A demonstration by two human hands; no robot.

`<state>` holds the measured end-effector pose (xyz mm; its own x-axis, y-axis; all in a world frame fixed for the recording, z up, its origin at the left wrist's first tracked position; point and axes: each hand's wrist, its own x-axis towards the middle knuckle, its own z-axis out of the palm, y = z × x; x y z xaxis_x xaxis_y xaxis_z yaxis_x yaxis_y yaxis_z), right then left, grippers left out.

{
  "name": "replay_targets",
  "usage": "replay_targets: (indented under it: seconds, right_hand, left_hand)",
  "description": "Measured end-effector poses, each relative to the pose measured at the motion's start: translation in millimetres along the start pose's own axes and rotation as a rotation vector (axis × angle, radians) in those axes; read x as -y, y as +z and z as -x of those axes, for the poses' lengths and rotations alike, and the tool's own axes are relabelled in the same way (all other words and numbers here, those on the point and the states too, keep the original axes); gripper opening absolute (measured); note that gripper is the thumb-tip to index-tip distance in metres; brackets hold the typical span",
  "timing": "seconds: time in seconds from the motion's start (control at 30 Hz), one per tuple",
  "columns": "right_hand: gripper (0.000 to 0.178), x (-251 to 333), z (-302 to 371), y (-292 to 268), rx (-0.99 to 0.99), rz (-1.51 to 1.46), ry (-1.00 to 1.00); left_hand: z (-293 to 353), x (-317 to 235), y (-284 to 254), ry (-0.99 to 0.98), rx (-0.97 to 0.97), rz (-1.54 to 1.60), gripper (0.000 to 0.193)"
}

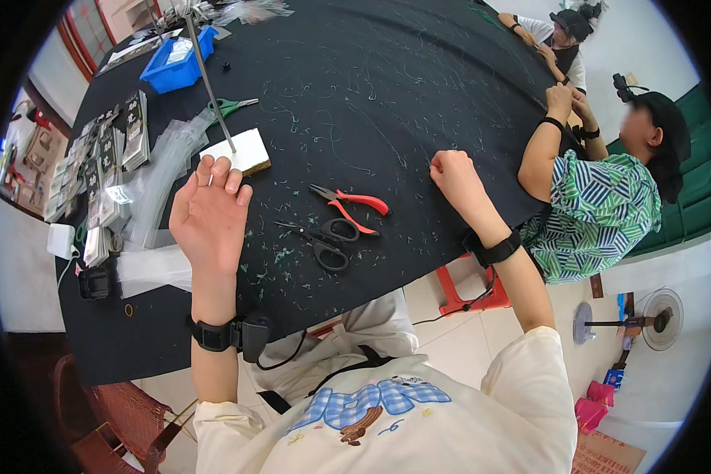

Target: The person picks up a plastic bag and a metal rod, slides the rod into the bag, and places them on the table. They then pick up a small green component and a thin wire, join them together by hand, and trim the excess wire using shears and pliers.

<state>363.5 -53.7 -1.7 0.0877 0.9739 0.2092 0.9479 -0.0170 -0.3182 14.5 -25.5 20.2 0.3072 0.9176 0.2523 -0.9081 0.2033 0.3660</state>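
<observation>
Facing me is the dark, cloth-covered surface (442, 87). A metal rod (202, 69) rises from a white block (252, 150) just past my left hand (211, 223), which I hold palm up, fingers parted and loosely bent. My right hand (460, 182) is folded into a fist; I cannot tell whether it pinches anything. Between my hands lie black scissors (314, 235), red-handled pliers (344, 197) just beyond them, and fine snippets of thread (262, 278).
</observation>
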Motion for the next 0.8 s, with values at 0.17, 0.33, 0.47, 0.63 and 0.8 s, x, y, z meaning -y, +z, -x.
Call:
replay_targets:
  seconds: [0.17,0.33,0.47,0.63,0.8]
  right_hand:
    - [0.007,-3.3,-0.8,8.0,0.012,0.196,-0.1]
    - [0.007,0.4,-2.3,5.8,0.015,0.234,-0.121]
    - [0.007,1.8,-4.8,-5.5,0.019,0.054,0.006]
    - [0.012,-6.0,-2.4,-8.6,-0.026,-0.08,0.037]
    - [0.009,5.4,-1.6,-7.3,0.006,-0.118,0.069]
  left_hand:
    - [2.6,-1.6,-1.7,-0.005,0.005,0.0,0.024]
    - [2.1,-1.1,-1.9,-0.01,-0.02,-0.021,0.024]
    - [-0.2,0.4,-4.2,-0.015,-0.041,-0.026,0.024]
    - [-1.6,3.1,-6.4,-0.029,-0.05,-0.031,0.022]
    - [-0.4,3.5,-5.4,-0.031,-0.041,-0.033,0.021]
